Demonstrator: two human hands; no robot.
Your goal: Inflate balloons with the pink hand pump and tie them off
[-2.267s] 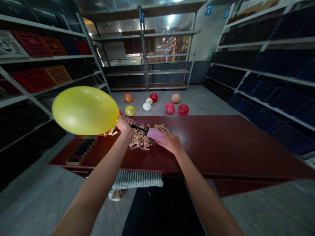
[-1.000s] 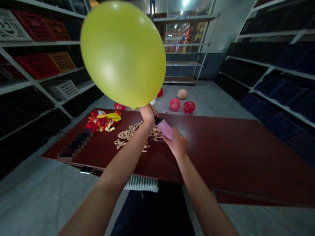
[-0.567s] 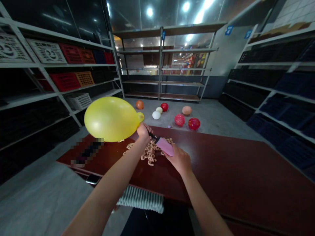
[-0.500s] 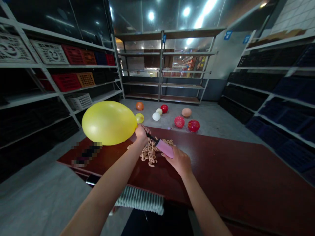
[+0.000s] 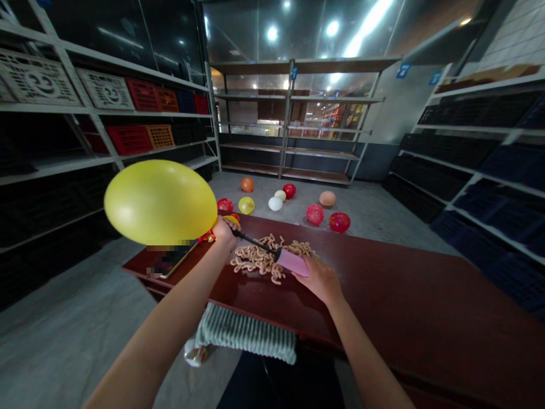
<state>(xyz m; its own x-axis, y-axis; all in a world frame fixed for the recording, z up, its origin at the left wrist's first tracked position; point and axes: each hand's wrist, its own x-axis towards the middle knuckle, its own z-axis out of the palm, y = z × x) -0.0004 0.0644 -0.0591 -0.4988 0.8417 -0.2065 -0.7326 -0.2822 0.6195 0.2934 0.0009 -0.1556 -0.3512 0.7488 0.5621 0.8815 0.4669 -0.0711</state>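
A large inflated yellow balloon (image 5: 159, 201) stretches out to the left of my left hand (image 5: 225, 234). That hand is closed around the balloon's neck at the nozzle end of a balloon pump; the exact grip is partly hidden. My right hand (image 5: 320, 278) wraps round the pump's pink body (image 5: 293, 261). Between the hands the pump's black rod (image 5: 258, 243) is drawn out and visible. Beneath the pump, a pile of uninflated beige balloons (image 5: 258, 260) lies on the table. Something red and yellow (image 5: 208, 234) shows behind my left hand.
The dark red table (image 5: 392, 284) spans the front. A phone (image 5: 176, 258) lies near its left end. Several balloons, including a white balloon (image 5: 275, 203) and a red balloon (image 5: 339, 222), rest on the floor beyond. Shelves with crates (image 5: 128, 139) line the sides. A ribbed grey-green cloth (image 5: 247, 335) hangs below the table edge.
My left hand has moved left with the yellow balloon, away from my right hand. More of the pump's black rod shows between them. The view has shifted slightly.
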